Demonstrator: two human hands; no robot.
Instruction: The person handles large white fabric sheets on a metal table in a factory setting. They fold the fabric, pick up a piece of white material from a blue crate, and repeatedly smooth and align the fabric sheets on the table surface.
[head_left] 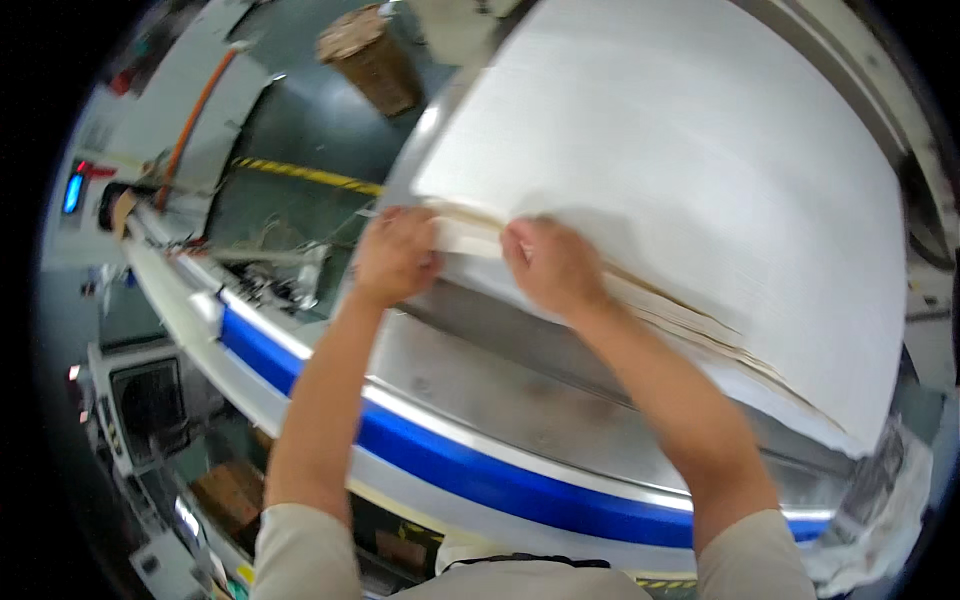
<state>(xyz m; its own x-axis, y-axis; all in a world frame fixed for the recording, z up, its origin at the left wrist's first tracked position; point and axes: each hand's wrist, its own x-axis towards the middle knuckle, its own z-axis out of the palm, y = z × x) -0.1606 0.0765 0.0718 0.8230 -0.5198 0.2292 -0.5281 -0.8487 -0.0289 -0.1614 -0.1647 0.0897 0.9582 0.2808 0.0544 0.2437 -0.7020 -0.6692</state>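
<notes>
A large white sheet (pixel 680 160), cloth or paper by its look, covers most of the metal table (pixel 480 370). Along its near edge several thin cream layers (pixel 690 325) show, uneven and slightly lifted. My left hand (pixel 398 257) is closed at the left end of this edge, with a cream strip (pixel 468 238) running from it toward the right. Beside it my right hand (pixel 553 265) has its fingers curled onto the same layered edge. The fingertips of both hands are partly hidden and a little blurred.
A blue band (pixel 440 455) runs along the table's front, close to my body. Clear plastic wrap (pixel 870 520) hangs at the right end. On the floor beyond stands a brown carton (pixel 375 65), near yellow-black tape (pixel 305 175). A machine rail (pixel 160 255) lies at left.
</notes>
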